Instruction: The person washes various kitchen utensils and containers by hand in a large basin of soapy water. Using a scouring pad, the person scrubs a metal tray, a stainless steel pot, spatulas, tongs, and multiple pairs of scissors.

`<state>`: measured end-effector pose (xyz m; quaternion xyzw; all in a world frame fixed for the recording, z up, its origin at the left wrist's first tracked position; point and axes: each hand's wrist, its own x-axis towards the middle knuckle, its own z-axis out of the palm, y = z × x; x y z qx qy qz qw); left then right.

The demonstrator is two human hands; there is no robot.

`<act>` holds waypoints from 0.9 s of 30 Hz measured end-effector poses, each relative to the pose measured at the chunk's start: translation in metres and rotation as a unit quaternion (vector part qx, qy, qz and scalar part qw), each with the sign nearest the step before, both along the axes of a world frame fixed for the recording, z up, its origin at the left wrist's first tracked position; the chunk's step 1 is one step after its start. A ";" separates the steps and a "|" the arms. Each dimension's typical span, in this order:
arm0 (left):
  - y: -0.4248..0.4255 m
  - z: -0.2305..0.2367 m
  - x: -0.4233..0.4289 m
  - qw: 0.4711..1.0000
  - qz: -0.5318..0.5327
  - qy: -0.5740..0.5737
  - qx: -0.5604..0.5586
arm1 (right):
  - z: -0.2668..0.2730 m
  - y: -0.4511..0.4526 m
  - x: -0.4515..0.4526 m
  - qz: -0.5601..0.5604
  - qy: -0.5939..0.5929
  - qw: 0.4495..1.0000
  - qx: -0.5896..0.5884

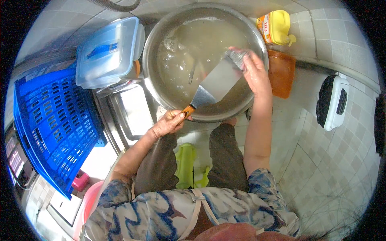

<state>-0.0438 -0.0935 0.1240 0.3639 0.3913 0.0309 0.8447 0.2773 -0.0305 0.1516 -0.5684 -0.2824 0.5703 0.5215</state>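
Note:
My left hand [169,123] grips the wooden handle of a wide metal spatula [222,79], which slants up to the right above a large round metal basin [147,60]. In my right hand [254,70] is a silvery mesh scouring pad [236,57], pressed on the far end of the blade. Cloudy water with some bubbles fills much of the basin. A thin dark utensil [191,72] pokes out of the water left of the blade; the rest of it is hidden.
Left of the basin are clear plastic containers [105,54], a rectangular metal tray [132,111] and blue plastic baskets [57,105]. A yellow pump bottle [279,27] and an orange-brown plastic container [281,73] stand at its right. Below me is a green plastic stool [185,162].

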 end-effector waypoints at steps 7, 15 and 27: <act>0.000 0.005 0.003 0.999 0.020 0.030 0.009 | -0.010 0.009 -0.017 0.125 -0.073 0.988 -0.056; -0.004 -0.001 0.006 0.995 0.085 0.056 0.007 | -0.040 0.011 -0.041 -0.154 -0.532 0.832 0.030; 0.013 0.009 0.011 0.950 -0.053 0.106 0.290 | -0.081 -0.007 -0.035 -0.094 0.075 0.990 -0.069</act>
